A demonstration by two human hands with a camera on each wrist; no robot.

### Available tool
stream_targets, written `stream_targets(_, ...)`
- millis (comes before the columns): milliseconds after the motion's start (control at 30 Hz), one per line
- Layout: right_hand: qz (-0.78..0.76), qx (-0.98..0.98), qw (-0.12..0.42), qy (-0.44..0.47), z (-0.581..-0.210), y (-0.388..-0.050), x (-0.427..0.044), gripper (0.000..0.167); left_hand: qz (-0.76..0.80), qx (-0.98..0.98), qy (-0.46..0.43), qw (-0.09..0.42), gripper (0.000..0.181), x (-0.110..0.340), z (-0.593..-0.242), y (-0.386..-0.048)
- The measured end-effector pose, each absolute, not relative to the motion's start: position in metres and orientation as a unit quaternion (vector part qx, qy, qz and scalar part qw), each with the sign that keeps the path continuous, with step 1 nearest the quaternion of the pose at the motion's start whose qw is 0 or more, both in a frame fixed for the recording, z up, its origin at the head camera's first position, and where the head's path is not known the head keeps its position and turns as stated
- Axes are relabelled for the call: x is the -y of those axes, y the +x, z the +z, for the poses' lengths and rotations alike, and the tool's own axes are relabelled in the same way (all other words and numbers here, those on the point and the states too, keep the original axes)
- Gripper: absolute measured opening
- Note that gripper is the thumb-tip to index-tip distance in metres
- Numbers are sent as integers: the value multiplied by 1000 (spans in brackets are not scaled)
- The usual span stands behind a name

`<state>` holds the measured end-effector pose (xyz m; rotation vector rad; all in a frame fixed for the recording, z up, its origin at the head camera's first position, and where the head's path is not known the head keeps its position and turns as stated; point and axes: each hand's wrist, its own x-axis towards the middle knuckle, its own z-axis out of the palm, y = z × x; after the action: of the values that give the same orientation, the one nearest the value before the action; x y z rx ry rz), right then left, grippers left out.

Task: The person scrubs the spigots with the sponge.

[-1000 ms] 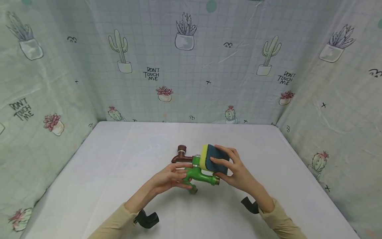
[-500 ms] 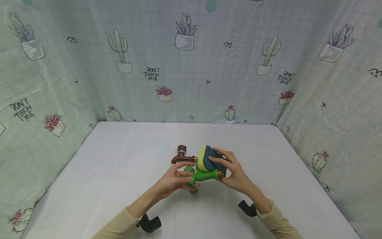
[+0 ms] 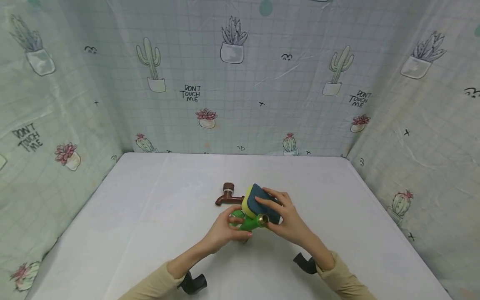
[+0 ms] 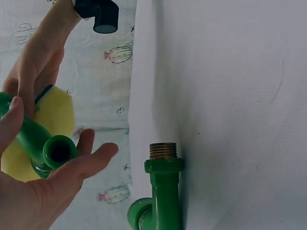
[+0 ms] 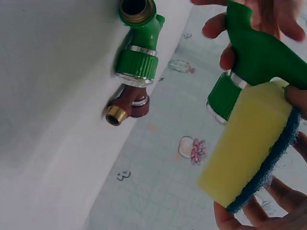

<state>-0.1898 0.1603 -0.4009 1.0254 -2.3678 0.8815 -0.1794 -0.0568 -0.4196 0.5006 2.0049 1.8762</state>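
My left hand (image 3: 221, 231) holds a green tap (image 3: 250, 224) above the table, its fingers around the knob end. The tap's threaded brass end points toward the head camera. In the left wrist view, the open spout (image 4: 60, 149) lies over my palm. My right hand (image 3: 294, 223) grips a sponge (image 3: 264, 204), yellow on one side and dark blue on the scouring side. The yellow side lies against the tap, as the right wrist view shows. Part of the tap is hidden behind the sponge and fingers.
A second green tap (image 4: 165, 191) lies on the white table (image 3: 168, 200) below my hands, mostly hidden in the head view. Behind it lies a brown tap (image 3: 228, 196). Patterned cloth (image 3: 262, 125) walls the table at the back and sides.
The green tap has turned, swinging its threaded end toward the head camera. My left hand has shifted right and its fingers have curled more. My right hand and the sponge have moved left.
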Motion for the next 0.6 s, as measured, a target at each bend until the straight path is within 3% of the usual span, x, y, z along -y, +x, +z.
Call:
stream_targets(200, 300, 854, 220, 363, -399, -189, -154, 60, 658, -708, 161, 200, 63, 63, -415, -183)
stream_targets(600, 266, 862, 234, 363, -398, -187, -141, 56, 708, -636, 126, 280, 74, 57, -412, -181)
